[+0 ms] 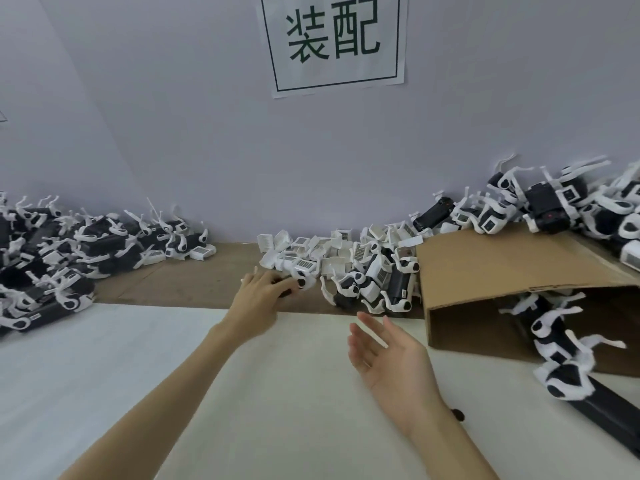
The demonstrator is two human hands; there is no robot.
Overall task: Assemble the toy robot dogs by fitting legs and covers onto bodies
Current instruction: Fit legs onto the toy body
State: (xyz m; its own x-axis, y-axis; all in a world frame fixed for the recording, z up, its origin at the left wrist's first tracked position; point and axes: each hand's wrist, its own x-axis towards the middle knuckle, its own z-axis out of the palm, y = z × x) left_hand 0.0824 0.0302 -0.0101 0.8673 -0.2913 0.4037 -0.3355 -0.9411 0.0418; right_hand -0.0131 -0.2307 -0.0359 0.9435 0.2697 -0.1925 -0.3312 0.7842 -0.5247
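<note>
Left hand is stretched forward to the near edge of the pile of white covers, fingers curled over a dark part, apparently a body, though blur hides the grip. Its long axis runs left-right. Right hand hovers nearer the person, palm up, fingers relaxed, holding nothing. The left hand is the nearer to the part.
</note>
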